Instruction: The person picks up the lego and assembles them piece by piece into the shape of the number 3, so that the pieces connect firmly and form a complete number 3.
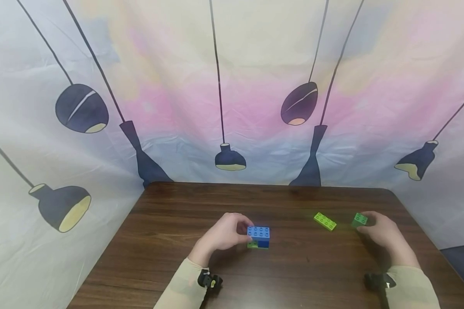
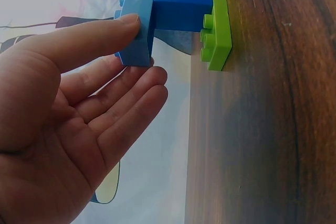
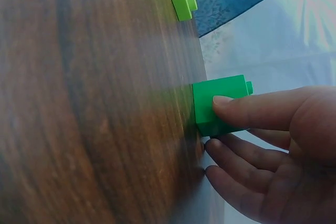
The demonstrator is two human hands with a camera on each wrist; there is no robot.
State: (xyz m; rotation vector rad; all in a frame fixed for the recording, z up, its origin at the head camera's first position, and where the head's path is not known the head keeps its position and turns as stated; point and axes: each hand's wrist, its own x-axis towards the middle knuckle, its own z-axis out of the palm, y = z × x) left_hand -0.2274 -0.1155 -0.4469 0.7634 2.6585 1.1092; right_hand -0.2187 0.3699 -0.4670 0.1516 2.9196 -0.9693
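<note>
My left hand (image 1: 228,232) pinches the left end of a light blue toy brick (image 1: 258,232), thumb on its near side. That brick sits on top of a darker blue brick (image 2: 184,1), which stands on a lime green plate brick (image 2: 220,27) at the tabletop. The left wrist view shows an open gap under the light blue brick's near end. Over to the right, my right hand (image 1: 383,231) holds a small green brick (image 3: 220,106) between thumb and fingers. The green brick's base is at the table surface, studs up.
A loose lime green brick (image 1: 325,221) lies on the brown wooden table (image 1: 294,274) between the hands, closer to the right one. Behind the table hangs a cloth (image 1: 255,86) printed with lamps. A dark band (image 1: 378,281) is worn on the right wrist.
</note>
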